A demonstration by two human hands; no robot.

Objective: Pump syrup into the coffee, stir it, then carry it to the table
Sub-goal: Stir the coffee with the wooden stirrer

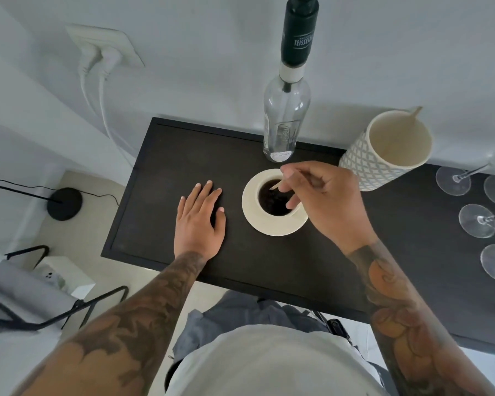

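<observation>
A cream cup of dark coffee (272,202) stands on a cream saucer (252,212) on the dark counter (160,172). My right hand (323,201) hovers over the cup, fingers shut on a thin wooden stir stick (276,185) whose tip dips into the coffee. My left hand (200,218) lies flat and open on the counter, just left of the saucer and not touching it. Behind the cup stands a clear glass syrup bottle (285,118) with a dark green pump top (297,32).
A patterned cream holder (363,161) with one more wooden stick stands at the right rear. Several upturned wine glasses (477,221) sit along the right side. A wall socket with white cables (103,52) is at the left. The counter's front edge is near my waist.
</observation>
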